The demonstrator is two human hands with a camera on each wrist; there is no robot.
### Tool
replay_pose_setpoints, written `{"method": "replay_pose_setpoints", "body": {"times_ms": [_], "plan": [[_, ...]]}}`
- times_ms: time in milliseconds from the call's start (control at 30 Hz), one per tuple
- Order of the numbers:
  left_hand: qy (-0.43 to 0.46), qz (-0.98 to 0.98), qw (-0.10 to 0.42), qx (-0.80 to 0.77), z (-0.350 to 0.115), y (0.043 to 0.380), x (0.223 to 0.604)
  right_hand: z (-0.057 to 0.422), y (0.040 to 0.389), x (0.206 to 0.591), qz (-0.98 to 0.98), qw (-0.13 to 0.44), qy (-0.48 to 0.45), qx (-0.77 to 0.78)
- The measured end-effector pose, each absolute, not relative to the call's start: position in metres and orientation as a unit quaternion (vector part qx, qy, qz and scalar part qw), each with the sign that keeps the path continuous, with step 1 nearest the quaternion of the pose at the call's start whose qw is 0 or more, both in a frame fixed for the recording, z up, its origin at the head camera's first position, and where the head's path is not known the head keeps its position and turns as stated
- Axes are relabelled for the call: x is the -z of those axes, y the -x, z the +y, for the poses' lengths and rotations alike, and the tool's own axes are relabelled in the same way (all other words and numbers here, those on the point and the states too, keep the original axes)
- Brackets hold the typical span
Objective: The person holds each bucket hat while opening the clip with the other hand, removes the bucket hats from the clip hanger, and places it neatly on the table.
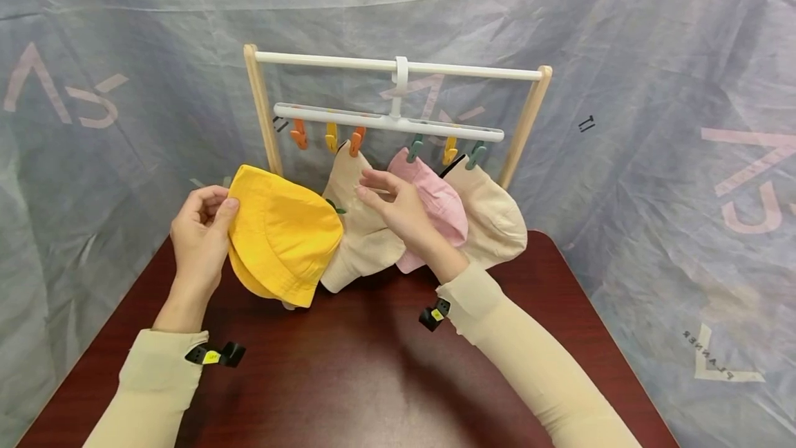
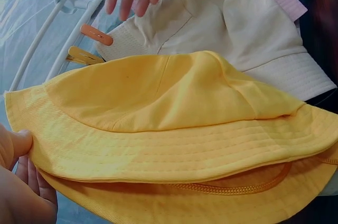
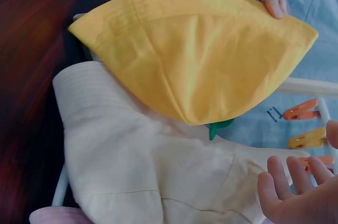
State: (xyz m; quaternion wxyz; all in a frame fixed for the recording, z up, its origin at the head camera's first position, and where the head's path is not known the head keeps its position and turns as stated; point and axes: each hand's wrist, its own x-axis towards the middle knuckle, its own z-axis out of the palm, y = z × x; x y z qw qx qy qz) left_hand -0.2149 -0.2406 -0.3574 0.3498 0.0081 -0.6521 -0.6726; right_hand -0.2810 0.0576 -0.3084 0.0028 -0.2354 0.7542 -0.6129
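Observation:
My left hand (image 1: 202, 227) pinches the brim of a yellow bucket hat (image 1: 282, 234) between thumb and fingers, at the left of the rack. A cord lies along the underside of that brim in the left wrist view, and a small green leaf (image 3: 220, 127) shows at its crown in the right wrist view. My right hand (image 1: 401, 209) hovers in front of the hanging hats with fingers loosely extended, holding nothing. Behind it, a cream hat (image 1: 357, 227) hangs from an orange clothespin (image 1: 357, 142). A free orange clip (image 1: 299, 135) and yellow clip (image 1: 332, 137) dangle above the yellow hat.
A pink hat (image 1: 435, 199) and another cream hat (image 1: 491, 216) hang to the right from green clips. The white clip hanger (image 1: 385, 120) hooks over the bar of a wood-ended rack (image 1: 525, 126). All stands on a dark red table (image 1: 348, 372), with grey cloth (image 1: 653, 213) around it.

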Motion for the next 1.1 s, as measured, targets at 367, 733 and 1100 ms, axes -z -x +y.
{"method": "replay_pose_setpoints", "body": {"times_ms": [367, 733, 1100], "plan": [[0.011, -0.637, 0.359, 0.682, -0.243, 0.206, 0.353, 0.060, 0.272, 0.343, 0.759, 0.006, 0.240, 0.605], [0.024, -0.622, 0.370, 0.689, -0.243, 0.199, 0.349, 0.051, 0.260, 0.376, 0.752, 0.032, 0.201, 0.626], [0.040, -0.593, 0.370, 0.714, -0.242, 0.193, 0.345, 0.048, 0.231, 0.370, 0.733, 0.050, 0.163, 0.658]]}}
